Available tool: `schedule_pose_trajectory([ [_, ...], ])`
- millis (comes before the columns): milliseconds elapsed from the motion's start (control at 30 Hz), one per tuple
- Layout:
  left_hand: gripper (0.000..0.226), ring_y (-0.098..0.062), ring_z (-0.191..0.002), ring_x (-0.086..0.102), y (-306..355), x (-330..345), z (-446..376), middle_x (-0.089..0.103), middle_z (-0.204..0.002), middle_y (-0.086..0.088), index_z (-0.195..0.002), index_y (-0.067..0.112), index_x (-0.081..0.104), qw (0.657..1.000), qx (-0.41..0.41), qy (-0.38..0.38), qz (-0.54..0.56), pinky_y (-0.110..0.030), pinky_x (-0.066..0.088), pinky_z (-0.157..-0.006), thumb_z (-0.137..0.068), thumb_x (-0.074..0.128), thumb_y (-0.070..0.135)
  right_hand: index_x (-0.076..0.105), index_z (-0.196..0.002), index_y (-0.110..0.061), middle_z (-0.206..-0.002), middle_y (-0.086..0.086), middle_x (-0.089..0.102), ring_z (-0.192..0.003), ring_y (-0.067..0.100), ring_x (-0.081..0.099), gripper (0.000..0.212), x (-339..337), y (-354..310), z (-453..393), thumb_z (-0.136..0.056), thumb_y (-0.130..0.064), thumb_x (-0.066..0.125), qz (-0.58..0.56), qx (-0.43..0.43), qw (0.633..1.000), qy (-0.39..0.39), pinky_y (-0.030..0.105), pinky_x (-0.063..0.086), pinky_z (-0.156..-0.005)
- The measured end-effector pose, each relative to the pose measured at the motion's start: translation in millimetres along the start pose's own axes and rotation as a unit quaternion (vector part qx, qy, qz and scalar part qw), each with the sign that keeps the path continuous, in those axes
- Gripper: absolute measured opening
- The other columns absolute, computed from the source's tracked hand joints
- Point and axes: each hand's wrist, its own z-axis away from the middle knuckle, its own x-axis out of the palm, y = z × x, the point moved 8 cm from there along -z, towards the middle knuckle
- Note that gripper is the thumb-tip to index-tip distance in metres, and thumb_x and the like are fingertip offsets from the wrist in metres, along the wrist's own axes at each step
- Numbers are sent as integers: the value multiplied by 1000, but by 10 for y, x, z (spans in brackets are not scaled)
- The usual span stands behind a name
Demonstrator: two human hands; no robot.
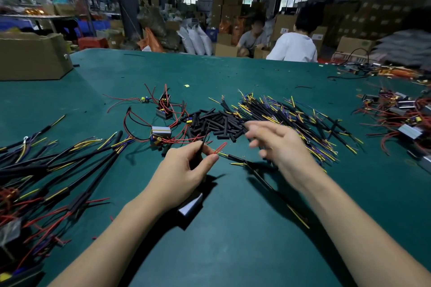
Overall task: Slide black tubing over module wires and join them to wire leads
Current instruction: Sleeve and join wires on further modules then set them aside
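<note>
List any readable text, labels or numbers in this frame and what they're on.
"15" or "1S", can't tell which: white label on a cardboard box behind the table.
White labels on the stacked boxes at far right: too blurred to read.
Modules, wires and tubing on the table: no readable print.

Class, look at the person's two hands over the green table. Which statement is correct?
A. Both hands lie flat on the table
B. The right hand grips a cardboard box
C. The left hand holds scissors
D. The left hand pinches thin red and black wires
D: the left hand pinches a thin black tube or wire and a looped red wire, while the blurred right hand hovers with fingers spread, holding nothing visible.
</note>
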Motion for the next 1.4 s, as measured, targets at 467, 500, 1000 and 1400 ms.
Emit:
schedule_pose_trajectory([
  [467,14,-17,-46,43,-35,32,5,53,-53,-8,-82,29,61,1000,6,-11,25,-40,43,-49,-86,65,42,59,-99,-5,-120,22,59,-120,38,46,10,-821,116,-732,-92,-10,54,580,101,775,229,39,41,-84],
  [500,12,-16,-46,41,-29,29,1,53,-53,-8,-82,29,61,1000,11,-8,26,-40,42,-49,-88,64,39,60,-106,-3,-122,23,58,-121,38,45,16,-846,132,-735,-93,-11,55,587,108,765,242,40,41,-90],
  [1000,20,-23,-66,59,138,-70,13,64,-71,7,-100,25,61,998,54,43,10,-41,49,-67,-94,46,37,73,-92,-9,-102,13,69,-91,30,63,17,-1066,45,-542,-89,-23,65,300,117,882,343,27,41,-73],
  [1400,24,-6,-42,32,51,-151,-22,56,-59,-3,-85,12,67,993,-45,73,82,-16,25,-43,-94,46,4,55,-84,-16,-77,3,68,-66,12,58,12,87,225,107,-95,-16,52,-267,129,955,-16,18,39,-53],
])
